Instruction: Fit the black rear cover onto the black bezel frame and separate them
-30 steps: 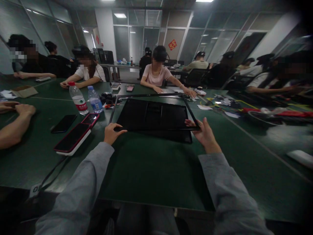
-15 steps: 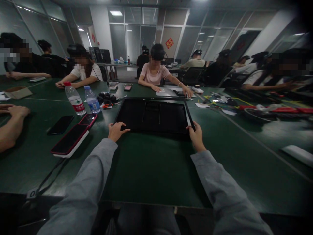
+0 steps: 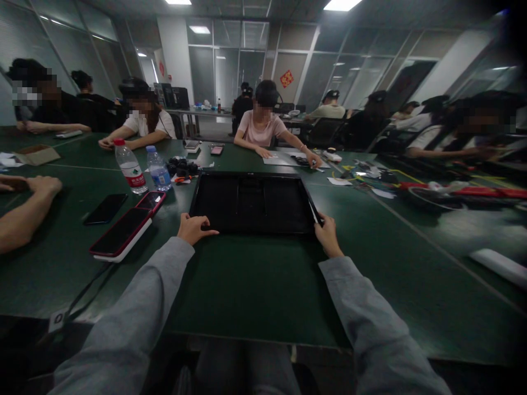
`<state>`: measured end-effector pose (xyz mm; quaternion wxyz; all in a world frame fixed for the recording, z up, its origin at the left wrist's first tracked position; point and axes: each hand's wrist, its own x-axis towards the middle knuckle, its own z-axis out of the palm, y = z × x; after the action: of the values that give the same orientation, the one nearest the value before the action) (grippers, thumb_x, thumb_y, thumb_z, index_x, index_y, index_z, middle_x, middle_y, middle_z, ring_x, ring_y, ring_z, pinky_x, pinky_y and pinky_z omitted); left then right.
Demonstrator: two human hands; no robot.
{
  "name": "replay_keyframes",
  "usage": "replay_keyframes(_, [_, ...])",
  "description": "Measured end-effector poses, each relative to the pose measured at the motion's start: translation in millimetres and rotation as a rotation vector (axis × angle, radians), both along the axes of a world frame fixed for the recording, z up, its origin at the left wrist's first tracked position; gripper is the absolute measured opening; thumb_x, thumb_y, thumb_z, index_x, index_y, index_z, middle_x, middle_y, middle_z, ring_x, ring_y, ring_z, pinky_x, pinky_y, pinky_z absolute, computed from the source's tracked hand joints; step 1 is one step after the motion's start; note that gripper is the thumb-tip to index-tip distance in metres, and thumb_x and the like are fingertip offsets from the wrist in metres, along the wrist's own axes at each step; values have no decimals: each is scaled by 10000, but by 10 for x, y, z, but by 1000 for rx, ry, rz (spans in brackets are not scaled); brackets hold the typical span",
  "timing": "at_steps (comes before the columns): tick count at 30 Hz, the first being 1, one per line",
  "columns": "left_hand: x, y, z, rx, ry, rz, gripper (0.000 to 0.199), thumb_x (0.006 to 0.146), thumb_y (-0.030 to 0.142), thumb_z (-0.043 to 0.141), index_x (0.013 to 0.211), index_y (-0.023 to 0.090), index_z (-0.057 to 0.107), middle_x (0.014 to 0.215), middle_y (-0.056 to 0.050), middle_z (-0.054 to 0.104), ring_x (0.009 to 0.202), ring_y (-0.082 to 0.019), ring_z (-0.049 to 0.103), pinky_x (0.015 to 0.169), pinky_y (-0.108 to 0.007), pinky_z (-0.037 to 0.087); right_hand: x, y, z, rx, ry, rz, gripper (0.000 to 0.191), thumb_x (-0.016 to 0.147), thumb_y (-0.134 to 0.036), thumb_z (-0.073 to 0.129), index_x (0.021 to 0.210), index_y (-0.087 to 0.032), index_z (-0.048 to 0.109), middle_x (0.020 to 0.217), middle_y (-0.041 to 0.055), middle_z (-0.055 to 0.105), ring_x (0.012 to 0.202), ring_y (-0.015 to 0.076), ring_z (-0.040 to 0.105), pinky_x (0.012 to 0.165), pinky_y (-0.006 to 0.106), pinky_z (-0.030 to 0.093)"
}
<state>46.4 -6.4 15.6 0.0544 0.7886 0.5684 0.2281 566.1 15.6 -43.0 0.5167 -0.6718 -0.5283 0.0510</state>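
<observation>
A shallow black rectangular tray (image 3: 251,200) with a raised rim lies in front of me at the table's middle. Its inside shows two thin ridges near the centre. My left hand (image 3: 194,229) grips the near left corner, the thumb stretched along the near edge and the fingers curled. At the near right corner, my right hand (image 3: 328,235) is closed on the rim, where a narrow white strip shows along the side. The fingertips under the tray are hidden.
Left of the tray are two bottles (image 3: 130,167), a black phone (image 3: 106,209) and a red-edged device (image 3: 123,230) on a white base. Cables and tools (image 3: 370,170) lie to the right. A co-worker's hand (image 3: 314,159) reaches beyond the tray; another person's forearm (image 3: 24,219) rests at far left.
The tray has come slightly toward me and looks flatter, both hands still on its corners. The whole view has shifted a little downward in the picture.
</observation>
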Motion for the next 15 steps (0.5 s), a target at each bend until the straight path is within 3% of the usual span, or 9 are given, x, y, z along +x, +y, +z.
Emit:
replay_keyframes(5, [-61,-83,11,21,-1,15,426,920,641,598,860,235,712,900,-36,765,888,-224,655,1008,-464,294,-25,57,-64,14,76,109,477,688,-284,560,1150,-175,602,1191,166,636,1159,308,595,1116,536,432])
replay_keyframes(8, [-96,-3,-31,178,-100,203,367,954,558,579,1052,241,735,1156,-95,744,1135,-286,621,1047,-471,334,-44,59,-73,27,138,154,483,717,-356,598,1166,-181,573,1212,176,648,1159,312,622,1103,536,453])
replay_keyframes(10, [-157,79,-83,259,-190,408,460,929,517,617,1257,201,678,1366,-153,651,1296,-330,543,1047,-463,388,-63,59,-73,19,166,148,503,734,-411,621,1180,-185,566,1204,175,661,1142,316,638,1072,542,482])
replay_keyframes(12, [-239,157,-145,162,-234,495,573,892,497,660,1347,150,628,1386,-183,631,1280,-335,564,1026,-440,441,-88,75,-71,12,157,100,505,759,-460,619,1182,-186,579,1180,174,678,1119,325,650,1043,559,499])
replay_keyframes(15, [-348,218,-227,-14,-259,472,489,928,428,602,1329,154,658,1289,-152,695,1159,-286,649,988,-382,489,-132,140,-64,22,100,57,497,810,-515,584,1176,-180,617,1177,178,692,1121,335,655,1048,574,489])
